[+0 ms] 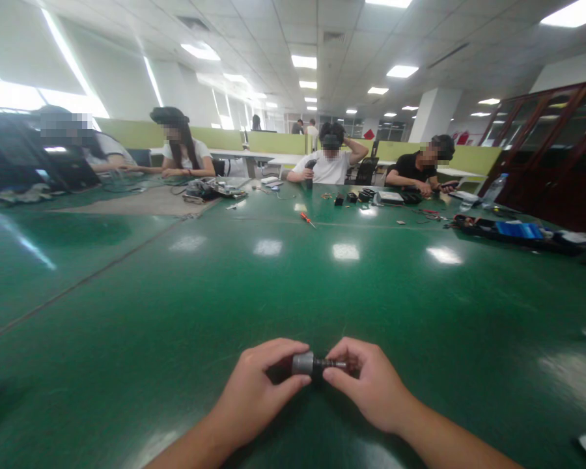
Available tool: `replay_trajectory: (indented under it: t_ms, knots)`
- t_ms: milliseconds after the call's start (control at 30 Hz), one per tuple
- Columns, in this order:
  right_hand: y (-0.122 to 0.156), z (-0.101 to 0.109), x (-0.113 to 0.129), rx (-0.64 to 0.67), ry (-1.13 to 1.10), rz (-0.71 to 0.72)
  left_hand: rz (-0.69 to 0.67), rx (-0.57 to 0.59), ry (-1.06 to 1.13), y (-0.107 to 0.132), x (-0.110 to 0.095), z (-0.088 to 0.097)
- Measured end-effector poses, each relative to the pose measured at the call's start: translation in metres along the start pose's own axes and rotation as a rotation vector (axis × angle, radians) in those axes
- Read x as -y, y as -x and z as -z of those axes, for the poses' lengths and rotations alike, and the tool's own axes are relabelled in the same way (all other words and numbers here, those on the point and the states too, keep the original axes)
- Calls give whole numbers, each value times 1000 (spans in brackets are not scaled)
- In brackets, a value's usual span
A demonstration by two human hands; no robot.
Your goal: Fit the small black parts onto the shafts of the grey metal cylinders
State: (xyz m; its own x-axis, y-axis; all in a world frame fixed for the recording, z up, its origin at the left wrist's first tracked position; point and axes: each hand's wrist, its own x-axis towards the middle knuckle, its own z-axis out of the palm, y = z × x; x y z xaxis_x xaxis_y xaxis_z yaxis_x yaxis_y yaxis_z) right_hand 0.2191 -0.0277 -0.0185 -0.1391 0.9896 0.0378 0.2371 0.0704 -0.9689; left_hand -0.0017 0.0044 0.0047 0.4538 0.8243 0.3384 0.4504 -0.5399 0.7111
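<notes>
Low in the middle of the head view, my left hand point(268, 374) is closed, thumb and fingers pinching a grey cylindrical part point(303, 363). A dark, ridged shaft point(321, 365) extends rightward from this cylinder, lying roughly level. My right hand point(364, 378) is closed around the shaft's other end, where a thin shiny metal tip shows between the fingers. Whether cylinder and shaft are one piece I cannot tell. Both hands are just above the green tabletop point(254, 293).
A red-handled screwdriver point(307, 219) lies farther up the table. Small black parts point(354, 197) and a black tray with blue packs point(517, 229) sit at the far right side. Several people are seated across the table. A seam point(102, 264) crosses the left side.
</notes>
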Motion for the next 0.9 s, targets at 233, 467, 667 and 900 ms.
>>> replay_trajectory:
  t_ms: [233,467,667,900]
  knots:
    - [3,-1,1,-16,-4,12,15,0,-6,1,1,-1]
    - [4,1,6,-39,52,42,18,-13,7,1,0,0]
    - [2,3,7,-34,48,41,12,-24,16,-1,-1,1]
    - [2,1,6,-36,25,23,54,-21,15,0,0,1]
